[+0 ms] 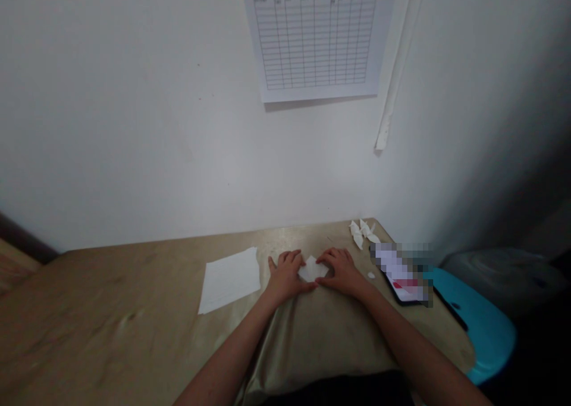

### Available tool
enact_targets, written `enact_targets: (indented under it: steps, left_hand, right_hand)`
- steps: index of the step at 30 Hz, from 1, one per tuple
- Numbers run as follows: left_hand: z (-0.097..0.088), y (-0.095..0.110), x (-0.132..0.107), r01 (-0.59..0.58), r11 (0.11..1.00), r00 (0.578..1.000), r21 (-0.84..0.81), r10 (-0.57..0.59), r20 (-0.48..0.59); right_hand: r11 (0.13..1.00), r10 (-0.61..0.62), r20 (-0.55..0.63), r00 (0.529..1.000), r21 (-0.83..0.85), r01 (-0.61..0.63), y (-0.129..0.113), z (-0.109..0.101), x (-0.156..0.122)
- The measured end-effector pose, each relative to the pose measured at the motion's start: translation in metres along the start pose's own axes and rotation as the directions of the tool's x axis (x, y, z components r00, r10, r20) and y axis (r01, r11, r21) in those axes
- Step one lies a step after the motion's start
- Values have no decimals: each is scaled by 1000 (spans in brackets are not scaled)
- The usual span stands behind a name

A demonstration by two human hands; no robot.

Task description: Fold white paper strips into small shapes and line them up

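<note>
A small piece of folded white paper (311, 269) lies on the table between my two hands. My left hand (284, 277) grips its left side, thumb at the near edge and fingers at the far edge. On the opposite side my right hand (342, 271) pinches it in the same way, the two thumb tips almost meeting in front. Parts of the paper are hidden under my fingers. A larger white sheet (229, 281) with uneven edges lies flat to the left of my left hand.
Two folded white paper figures (357, 236) sit at the table's far right corner. A paper scrap (371, 275) and a phone (405, 284), partly blurred, lie right of my right hand. Beyond the table's right edge is a turquoise seat (491, 328). A printed chart (316, 43) hangs on the wall.
</note>
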State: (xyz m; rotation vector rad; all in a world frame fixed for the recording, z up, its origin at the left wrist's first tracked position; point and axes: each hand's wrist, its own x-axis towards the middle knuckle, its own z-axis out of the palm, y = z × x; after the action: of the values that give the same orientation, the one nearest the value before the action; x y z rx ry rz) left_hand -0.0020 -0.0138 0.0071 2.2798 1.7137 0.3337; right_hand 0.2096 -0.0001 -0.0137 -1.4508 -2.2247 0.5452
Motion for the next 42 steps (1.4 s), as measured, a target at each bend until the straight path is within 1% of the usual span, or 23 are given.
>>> enact_targets:
  steps: [5,10,15,20,27,35,39,42]
  left_hand:
    - [1,-3,4,16,1000,1000,-16,-16,-2]
    - [0,-7,9,32,996,999,-81,-31,12]
    - [2,-12,13,33,991,999,-132,-36,-22]
    - [5,-15,17,11,988,998,-157,-21,-65]
    - [7,-16,21,-2,991,995,-131,-11,-95]
    - [9,-19,24,-6,996,996,-93,-3,-94]
    - [9,-23,24,-29,998,998,-54,26,-64]
    - [8,-25,23,-42,999,999,-15,41,-27]
  right_hand:
    - [1000,6,-35,999,-2,-6,3,2,1]
    - [1000,2,-76,997,2,-2,5,3,4]
    - [1000,-15,-93,996,-4,15,6,2,6]
    - [999,-24,-100,995,-38,21,5,1,8]
    - [998,12,-108,994,-63,-19,1,3,12]
    - [992,33,-112,993,-120,-46,0,8,15]
    - [989,27,-119,992,-138,-44,2,10,15]
    - [993,3,-104,995,-119,-16,2,8,13]
